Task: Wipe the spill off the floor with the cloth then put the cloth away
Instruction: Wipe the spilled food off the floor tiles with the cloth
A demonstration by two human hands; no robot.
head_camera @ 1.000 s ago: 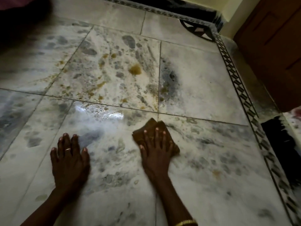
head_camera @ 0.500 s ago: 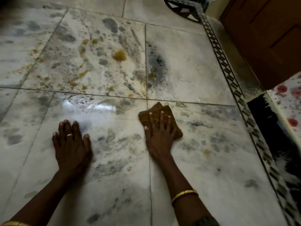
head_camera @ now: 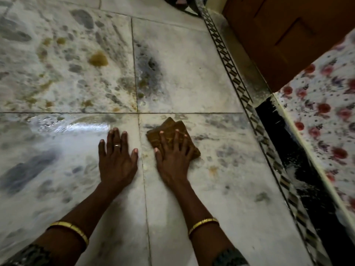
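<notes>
Since half a second ago: left hand (head_camera: 117,160) drawn in close beside the right, now just across the tile seam from it, no longer well apart; view tipped further down, so both forearms and both gold bangles (head_camera: 203,224) in sight, floral fabric (head_camera: 326,120) much larger at right. Nearest, two forearms reaching forward over pale marble floor (head_camera: 221,198). Left hand flat, fingers together, thumb out, ring on one finger, bearing weight on bare tile, holding nothing. Right hand (head_camera: 172,156) spread flat, fingers splayed, pressing down on the folded brown cloth (head_camera: 169,129), which lies on the near-right tile just below the cross seam, its far corners poking out beyond the fingertips. Cloth barely shifted against the seam compared with before. Just left and ahead of the left hand, a glossy wet sheen (head_camera: 73,127) on the near-left tile. Further out, past the seam, the yellow-brown spill (head_camera: 98,58) with scattered smaller spots across the far-left tile, apparently untouched. Likely risks: left palm slipping on the wet sheen while carrying weight; cloth, small and folded, smearing the stain wider rather than lifting it; faint tan marks near the right hand left behind unnoticed. Patterned border strip (head_camera: 240,89) and wooden door (head_camera: 288,35) beyond, far right.
</notes>
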